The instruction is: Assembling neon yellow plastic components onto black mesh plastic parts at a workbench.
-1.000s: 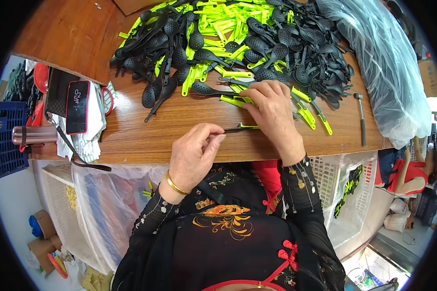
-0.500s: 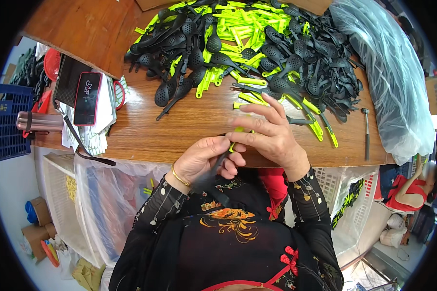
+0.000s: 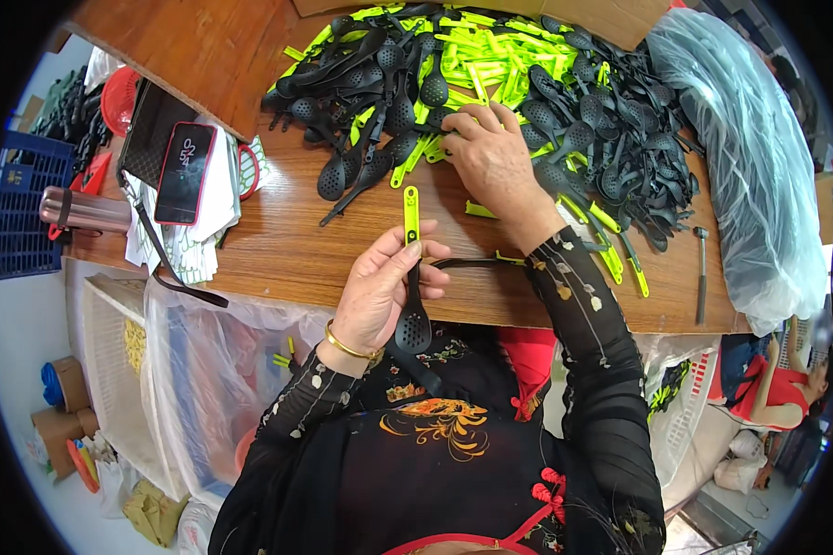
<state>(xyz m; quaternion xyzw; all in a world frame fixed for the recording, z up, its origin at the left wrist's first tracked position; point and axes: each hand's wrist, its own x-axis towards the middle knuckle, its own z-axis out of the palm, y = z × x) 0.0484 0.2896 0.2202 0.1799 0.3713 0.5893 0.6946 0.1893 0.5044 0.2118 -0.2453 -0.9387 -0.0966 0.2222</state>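
My left hand (image 3: 379, 287) grips a black perforated spoon (image 3: 414, 328) with a lime-green handle (image 3: 412, 213). The spoon stands nearly upright in the picture, handle toward the pile and bowl toward me. Its thumb presses where green meets black. My right hand (image 3: 495, 157) reaches over the front of the pile, fingers curled down among lime-green handles (image 3: 504, 51) and black perforated spoons (image 3: 574, 139). Whatever lies under its fingertips is hidden. A black piece with a green end (image 3: 477, 263) lies near the table edge, between my hands.
Left on the wooden table (image 3: 296, 250) are a phone (image 3: 183, 176) on papers, a strap and a metal flask (image 3: 93, 209). A small hammer-like tool (image 3: 702, 277) and clear plastic wrapping (image 3: 740, 166) are on the right. Plastic-lined crates (image 3: 130, 370) stand below. Another person (image 3: 777, 388) sits far right.
My right hand has left the spoon and moved away to the pile. The left hand now holds the spoon alone, turned so its green handle points away from me.
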